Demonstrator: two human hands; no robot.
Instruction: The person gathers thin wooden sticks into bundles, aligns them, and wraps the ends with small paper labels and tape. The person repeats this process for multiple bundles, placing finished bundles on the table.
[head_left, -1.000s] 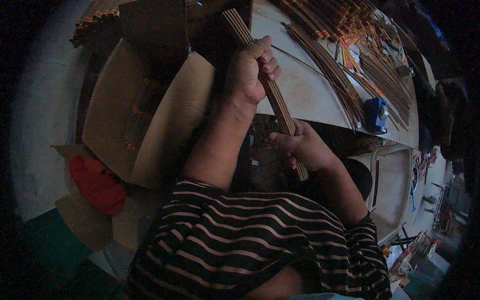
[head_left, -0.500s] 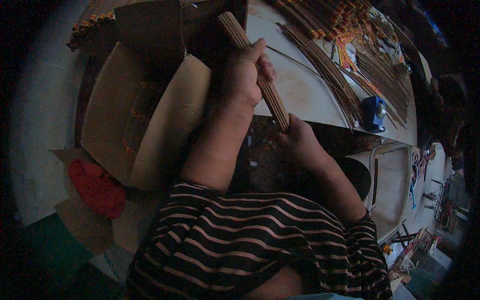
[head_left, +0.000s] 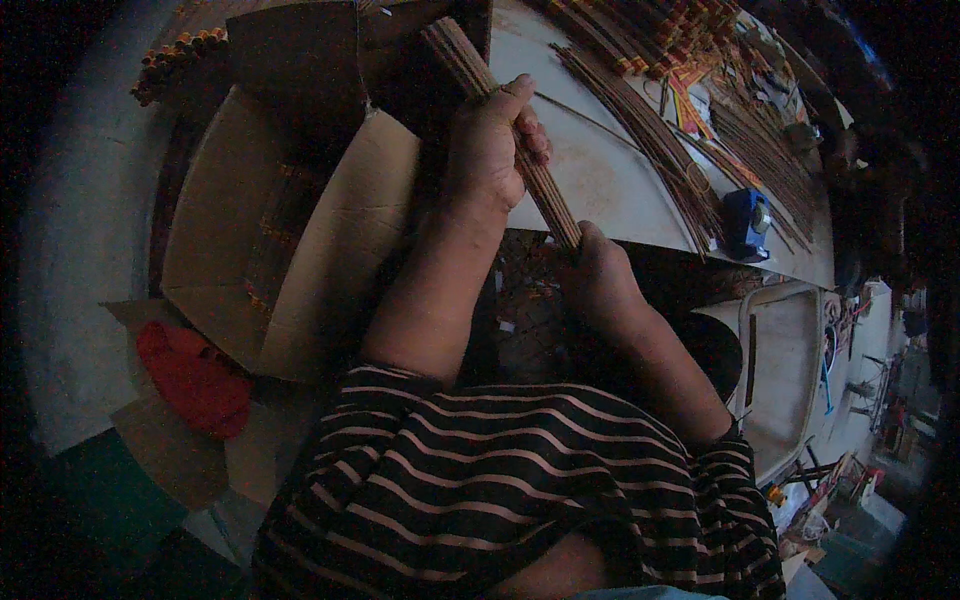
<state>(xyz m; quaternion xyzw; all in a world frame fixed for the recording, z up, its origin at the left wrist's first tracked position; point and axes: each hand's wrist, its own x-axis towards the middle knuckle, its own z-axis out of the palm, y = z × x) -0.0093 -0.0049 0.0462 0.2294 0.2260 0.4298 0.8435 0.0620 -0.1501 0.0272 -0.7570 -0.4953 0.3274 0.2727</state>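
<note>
My left hand [head_left: 495,140] is wrapped round the middle of a bundle of brown incense sticks [head_left: 545,190], with the thumb laid along its upper side. The bundle slants from far left to near right, and its far end stands free beyond the fist. At the near end, my right hand [head_left: 600,275] is closed on the tips, its fingers mostly hidden in shadow. Beside the bundle, one loose incense stick [head_left: 590,123] lies on the white table [head_left: 585,185]. More loose incense sticks [head_left: 640,135] are spread to the right.
An open cardboard box [head_left: 345,230] with wrapped bundles [head_left: 275,230] inside stands at left, near a red cloth-like item [head_left: 195,375]. A blue tape dispenser [head_left: 745,225] sits at the table's near right edge. Red-and-yellow banded bundles [head_left: 690,25] are piled at the back.
The far end of the bundle has tipped slightly to the left and away. My right hand has risen a little along with the near end. The left hand has hardly moved.
</note>
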